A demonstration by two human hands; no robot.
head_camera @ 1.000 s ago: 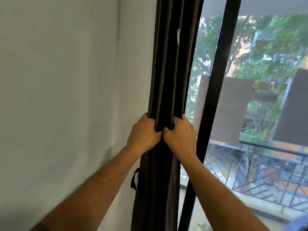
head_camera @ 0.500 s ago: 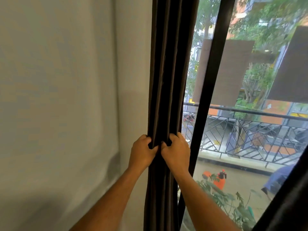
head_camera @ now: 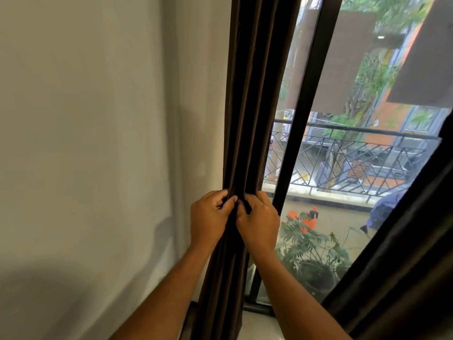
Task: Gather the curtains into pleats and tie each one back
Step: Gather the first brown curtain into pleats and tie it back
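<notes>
- A plain pale wall (head_camera: 85,143) filled the left side of the view
- The dark brown curtain (head_camera: 250,106) hung in tight vertical pleats just right of the wall, beside the window frame (head_camera: 304,114)
- The left hand (head_camera: 208,219) gripped the curtain's left folds, its fingers (head_camera: 224,201) curled narrowly around the gathered cloth
- The right hand (head_camera: 259,224) touched the left one and clutched the folds on the right, its fingers (head_camera: 263,198) wrapped over the pleats' outer edge
- Through the glass stood a metal balcony railing (head_camera: 355,153), with a leafy potted plant (head_camera: 311,251) below it
- A second dark curtain (head_camera: 402,266) crossed the lower right corner at a slant
</notes>
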